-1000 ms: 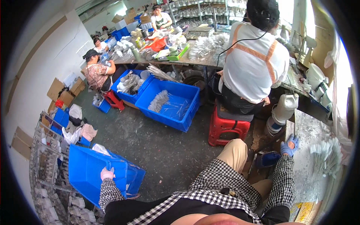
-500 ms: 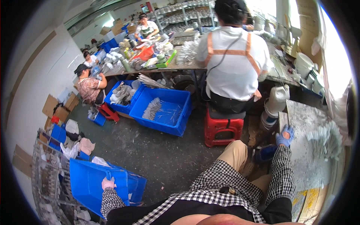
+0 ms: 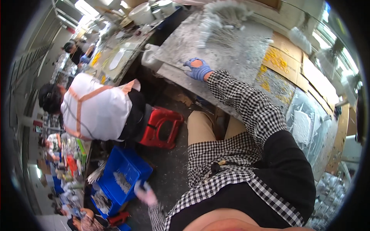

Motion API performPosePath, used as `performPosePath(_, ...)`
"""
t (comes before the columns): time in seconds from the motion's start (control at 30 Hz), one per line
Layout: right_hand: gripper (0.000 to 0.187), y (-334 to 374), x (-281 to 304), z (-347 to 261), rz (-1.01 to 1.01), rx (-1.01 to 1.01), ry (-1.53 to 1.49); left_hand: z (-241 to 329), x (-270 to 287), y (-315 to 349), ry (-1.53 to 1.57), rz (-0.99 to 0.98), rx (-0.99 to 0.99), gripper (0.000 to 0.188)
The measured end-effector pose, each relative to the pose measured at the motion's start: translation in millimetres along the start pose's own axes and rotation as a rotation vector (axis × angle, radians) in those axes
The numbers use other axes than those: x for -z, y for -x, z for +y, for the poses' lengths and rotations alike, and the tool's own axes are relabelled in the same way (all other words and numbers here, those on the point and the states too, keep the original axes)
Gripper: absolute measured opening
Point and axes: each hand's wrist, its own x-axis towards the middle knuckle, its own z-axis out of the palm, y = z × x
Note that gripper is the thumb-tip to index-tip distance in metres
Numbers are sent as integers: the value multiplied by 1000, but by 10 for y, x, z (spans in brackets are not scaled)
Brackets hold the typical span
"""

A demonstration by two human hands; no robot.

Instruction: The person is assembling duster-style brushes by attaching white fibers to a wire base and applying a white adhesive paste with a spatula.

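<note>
My right hand (image 3: 197,69), in a blue glove with an uncovered patch on its back, rests on the near edge of a grey, speckled worktable (image 3: 177,50). Its fingers are apart, and no object shows in them. Beyond it on the tabletop lies a bundle of thin rods with whitish, bristly-looking ends (image 3: 223,23). My left hand (image 3: 145,193), in a pale pink and white glove, is low at my left, smeared by motion. It appears beside a blue crate (image 3: 133,165) holding pale rods; whether they touch is unclear.
A person in a white top (image 3: 96,107) sits on a red stool (image 3: 163,127) to the left. Yellow rings (image 3: 275,59) lie on cardboard at the worktable's right. A white jug (image 3: 151,56) stands by the table's left corner. Other people sit at the far left.
My view has swung right toward the worktable. My left hand has let go of the blue bin it gripped by the rim, now out of view. The right hand stays at the table edge.
</note>
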Motion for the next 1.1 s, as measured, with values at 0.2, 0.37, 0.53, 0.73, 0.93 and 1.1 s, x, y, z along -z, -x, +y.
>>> performPosePath(0.2,36,410,873,828,44,-64,54,2883,-2096,-1516,297,-427,-920,47)
performPosePath(0.37,47,143,1241,1486,22,-372,311,4661,-3129,-2058,147,-520,-1223,77)
performPosePath(0.53,45,-138,1060,1764,-96,-503,381,5703,-4418,-2488,-185,-283,-1437,93)
performPosePath(0.73,43,121,959,1602,-132,-115,421,5783,-4700,-2730,-132,-317,-1688,48)
performPosePath(0.93,33,6,1424,1614,-42,-209,45,5537,-4238,-2379,-286,-579,-1597,59)
performPosePath(1.1,32,-177,1051,1748,-113,-69,-107,5390,-3982,-1980,-287,-657,-1388,67)
